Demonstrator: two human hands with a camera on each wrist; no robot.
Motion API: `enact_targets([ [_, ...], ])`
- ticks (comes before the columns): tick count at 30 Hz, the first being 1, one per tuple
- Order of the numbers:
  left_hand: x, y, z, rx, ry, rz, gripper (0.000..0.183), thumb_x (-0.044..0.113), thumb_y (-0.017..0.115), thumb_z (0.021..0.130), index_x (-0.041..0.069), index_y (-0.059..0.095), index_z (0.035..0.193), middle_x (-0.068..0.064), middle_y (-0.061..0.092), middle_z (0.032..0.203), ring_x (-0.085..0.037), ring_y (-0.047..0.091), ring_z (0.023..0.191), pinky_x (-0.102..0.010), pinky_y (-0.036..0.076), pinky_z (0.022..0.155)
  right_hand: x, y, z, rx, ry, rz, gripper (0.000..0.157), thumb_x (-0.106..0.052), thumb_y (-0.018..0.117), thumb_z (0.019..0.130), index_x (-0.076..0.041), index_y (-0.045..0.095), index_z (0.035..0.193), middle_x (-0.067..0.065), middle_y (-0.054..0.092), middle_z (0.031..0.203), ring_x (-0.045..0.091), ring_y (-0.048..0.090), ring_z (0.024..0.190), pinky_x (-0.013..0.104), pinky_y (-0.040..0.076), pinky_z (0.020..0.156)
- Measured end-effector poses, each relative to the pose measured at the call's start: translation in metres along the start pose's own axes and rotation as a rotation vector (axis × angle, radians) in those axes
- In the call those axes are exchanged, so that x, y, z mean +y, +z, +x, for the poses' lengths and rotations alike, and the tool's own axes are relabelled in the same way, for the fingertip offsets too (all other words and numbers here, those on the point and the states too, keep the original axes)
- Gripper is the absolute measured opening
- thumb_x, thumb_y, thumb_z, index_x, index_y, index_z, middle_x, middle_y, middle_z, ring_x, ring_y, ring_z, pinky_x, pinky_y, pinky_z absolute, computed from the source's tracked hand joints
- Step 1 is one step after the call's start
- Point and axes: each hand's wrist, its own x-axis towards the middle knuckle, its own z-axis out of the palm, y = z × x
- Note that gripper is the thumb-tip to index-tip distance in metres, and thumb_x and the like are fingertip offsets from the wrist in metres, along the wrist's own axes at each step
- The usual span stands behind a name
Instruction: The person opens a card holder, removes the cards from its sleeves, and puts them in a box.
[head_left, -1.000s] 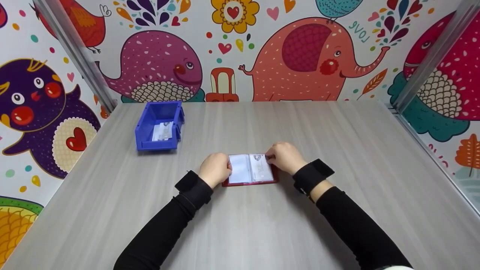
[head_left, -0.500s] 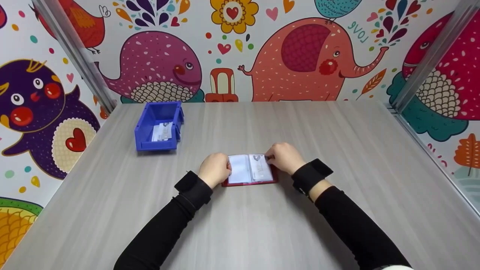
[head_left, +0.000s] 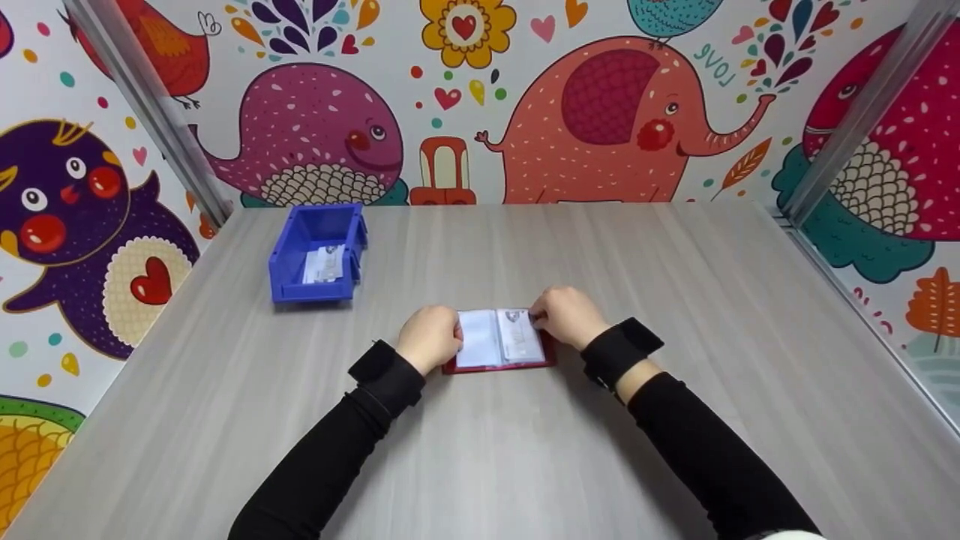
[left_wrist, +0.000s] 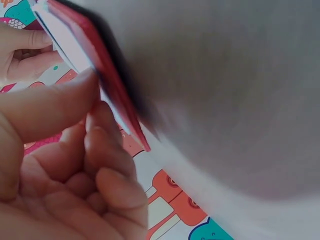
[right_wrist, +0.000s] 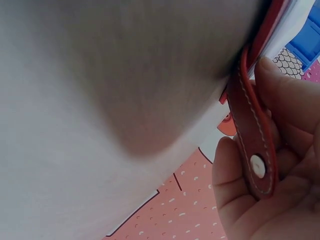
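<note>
A red card holder (head_left: 499,368) lies open on the table, with clear sleeves inside. A pale printed card (head_left: 519,337) shows on its right side, while the left side is plain white. My left hand (head_left: 432,337) pinches the holder's left edge between thumb and curled fingers; the left wrist view shows the thumb on the inner face. With thumb and fingers, my right hand (head_left: 571,316) pinches the right inner edge, close to the card's upper corner. The holder's red strap (right_wrist: 252,130), with a metal snap, crosses in front of the right fingers in the right wrist view.
At the back left of the table (head_left: 480,457) stands a blue bin (head_left: 311,291) with several printed cards (head_left: 324,264) inside. Walls with cartoon animals enclose the table at the back and sides, with metal posts at the corners.
Both hands keep their grip and stay almost in place. The card on the right side sits very slightly farther left than a second ago.
</note>
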Motion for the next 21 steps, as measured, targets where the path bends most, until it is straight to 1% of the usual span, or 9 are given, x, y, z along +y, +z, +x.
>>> enact_targets([
  [4, 0.002, 0.001, 0.000, 0.016, 0.018, 0.023, 0.016, 0.002, 0.068, 0.073, 0.009, 0.060, 0.061, -0.002, 0.058, 0.063, -0.025, 0.057, 0.062, -0.040, 0.048, 0.060, 0.000, 0.000, 0.000, -0.002, 0.001, 0.016, 0.013, -0.002, 0.078, 0.078, -0.005, 0.079, 0.091, 0.010, 0.074, 0.095, 0.029, 0.069, 0.090, 0.042, 0.053, 0.080],
  [6, 0.005, 0.001, 0.001, 0.028, 0.024, 0.022, 0.017, 0.004, 0.069, 0.075, 0.010, 0.061, 0.061, -0.001, 0.057, 0.063, -0.025, 0.056, 0.062, -0.040, 0.048, 0.060, 0.000, 0.001, 0.000, 0.001, -0.002, 0.016, 0.013, -0.002, 0.078, 0.078, -0.005, 0.079, 0.091, 0.010, 0.074, 0.095, 0.029, 0.069, 0.090, 0.042, 0.053, 0.080],
  [11, 0.014, 0.001, 0.004, 0.054, 0.026, -0.034, 0.018, 0.008, 0.071, 0.079, 0.010, 0.063, 0.063, -0.001, 0.057, 0.064, -0.023, 0.055, 0.063, -0.040, 0.048, 0.062, 0.001, 0.001, 0.000, 0.002, -0.010, 0.006, 0.012, -0.002, 0.078, 0.078, -0.006, 0.079, 0.089, 0.010, 0.074, 0.094, 0.029, 0.069, 0.088, 0.042, 0.053, 0.079],
  [14, 0.021, 0.001, 0.006, 0.050, 0.026, -0.084, 0.018, 0.010, 0.072, 0.081, 0.009, 0.064, 0.066, -0.001, 0.058, 0.065, -0.023, 0.055, 0.065, -0.039, 0.047, 0.065, 0.000, 0.001, 0.000, 0.001, -0.010, 0.006, 0.012, -0.002, 0.078, 0.078, -0.006, 0.080, 0.090, 0.010, 0.074, 0.094, 0.029, 0.069, 0.088, 0.042, 0.053, 0.079],
  [17, 0.026, 0.002, 0.009, 0.028, 0.022, -0.120, 0.017, 0.011, 0.073, 0.083, 0.008, 0.065, 0.068, -0.001, 0.059, 0.067, -0.023, 0.056, 0.067, -0.039, 0.048, 0.068, 0.001, 0.001, 0.001, 0.002, -0.012, 0.005, 0.012, -0.002, 0.078, 0.078, -0.006, 0.080, 0.090, 0.009, 0.074, 0.093, 0.029, 0.069, 0.087, 0.042, 0.053, 0.078],
  [21, 0.033, 0.005, 0.011, -0.004, 0.008, -0.137, 0.018, 0.012, 0.072, 0.084, 0.009, 0.065, 0.068, -0.001, 0.059, 0.068, -0.023, 0.057, 0.068, -0.039, 0.048, 0.070, 0.000, 0.000, 0.001, 0.006, -0.017, 0.002, 0.012, -0.003, 0.079, 0.078, -0.006, 0.080, 0.090, 0.010, 0.074, 0.092, 0.029, 0.069, 0.086, 0.042, 0.053, 0.077],
])
